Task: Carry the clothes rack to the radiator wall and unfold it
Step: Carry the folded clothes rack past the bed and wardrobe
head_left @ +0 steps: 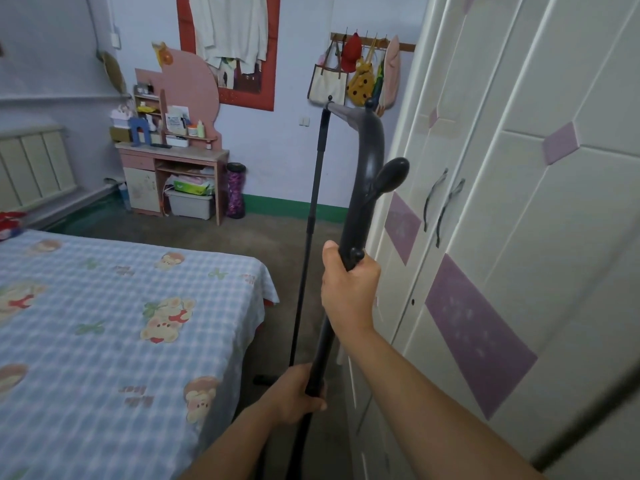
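A folded black clothes rack (367, 168) stands upright in front of me, between the bed and the wardrobe. It has a thick curved post with knobs and a thin second pole (313, 209) joined to it at the top. My right hand (348, 289) grips the thick post about halfway up. My left hand (298, 393) grips the same post lower down. The cream radiator (34, 164) is on the left wall, far from the rack.
A bed with a blue checked sheet (121, 323) fills the left side. A white wardrobe (519, 202) lines the right. A pink desk (173, 168) and a purple roller (235, 190) stand at the far wall. Bags hang on wall hooks (353, 74). Bare floor (277, 237) runs between bed and wardrobe.
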The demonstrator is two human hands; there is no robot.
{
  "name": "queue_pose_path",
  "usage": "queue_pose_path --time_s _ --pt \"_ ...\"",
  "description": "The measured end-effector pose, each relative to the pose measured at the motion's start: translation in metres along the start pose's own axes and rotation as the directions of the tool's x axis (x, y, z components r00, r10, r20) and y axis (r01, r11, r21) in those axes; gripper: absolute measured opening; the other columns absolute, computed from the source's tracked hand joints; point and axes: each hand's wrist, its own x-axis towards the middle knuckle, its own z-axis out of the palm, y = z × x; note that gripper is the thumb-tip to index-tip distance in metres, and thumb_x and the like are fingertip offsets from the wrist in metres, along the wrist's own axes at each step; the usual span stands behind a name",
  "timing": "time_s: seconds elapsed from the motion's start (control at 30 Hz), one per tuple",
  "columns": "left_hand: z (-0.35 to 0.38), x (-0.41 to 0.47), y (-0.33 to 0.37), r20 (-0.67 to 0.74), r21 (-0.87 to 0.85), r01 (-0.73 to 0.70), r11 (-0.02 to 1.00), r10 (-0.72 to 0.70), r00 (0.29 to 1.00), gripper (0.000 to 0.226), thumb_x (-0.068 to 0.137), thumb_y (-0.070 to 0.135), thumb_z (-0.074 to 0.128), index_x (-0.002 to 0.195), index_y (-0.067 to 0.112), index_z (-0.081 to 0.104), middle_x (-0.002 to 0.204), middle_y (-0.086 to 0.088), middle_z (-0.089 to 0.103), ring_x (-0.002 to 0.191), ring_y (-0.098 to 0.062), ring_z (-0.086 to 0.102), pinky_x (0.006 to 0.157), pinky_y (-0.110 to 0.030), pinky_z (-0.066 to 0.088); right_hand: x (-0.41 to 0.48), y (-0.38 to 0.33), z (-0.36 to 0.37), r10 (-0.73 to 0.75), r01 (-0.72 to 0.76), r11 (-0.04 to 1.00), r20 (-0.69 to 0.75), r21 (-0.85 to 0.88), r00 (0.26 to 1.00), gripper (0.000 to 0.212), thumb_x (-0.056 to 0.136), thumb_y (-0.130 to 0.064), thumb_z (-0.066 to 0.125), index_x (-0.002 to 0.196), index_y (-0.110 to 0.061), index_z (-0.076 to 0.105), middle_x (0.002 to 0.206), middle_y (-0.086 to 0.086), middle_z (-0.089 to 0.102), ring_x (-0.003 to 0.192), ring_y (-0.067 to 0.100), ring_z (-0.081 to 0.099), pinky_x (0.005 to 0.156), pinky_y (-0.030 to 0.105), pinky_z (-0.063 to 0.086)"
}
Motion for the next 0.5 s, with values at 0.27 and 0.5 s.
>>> queue_pose_path --time_s 0.27,0.5 --pt "-0.041 0.061 -0.021 0.020 -0.008 -0.028 1.000 0.028 0.999 0.019 0.072 0.012 0.074 0.075 0.023 0.058 0.078 0.008 0.066 0.078 -0.004 0.063 0.080 -0.024 0.050 0.057 0.028 0.030 0.008 -0.008 1.000 -0.007 0.010 1.000 0.031 0.091 -0.017 0.061 0.065 -0.011 0.047 0.051 0.004 0.040 0.046 0.021 0.042 0.047 0.030 0.040" --pt "-0.076 0.121 -0.039 0.033 0.001 -0.039 0.999 0.039 0.999 0.019 0.074 0.014 0.074 0.075 0.025 0.058 0.079 0.005 0.065 0.080 -0.006 0.063 0.082 -0.026 0.051 0.112 0.056 0.058 0.007 -0.007 1.000 -0.038 0.002 0.999 0.031 0.092 -0.015 0.061 0.064 -0.011 0.048 0.050 0.005 0.041 0.044 0.019 0.043 0.045 0.028 0.039"
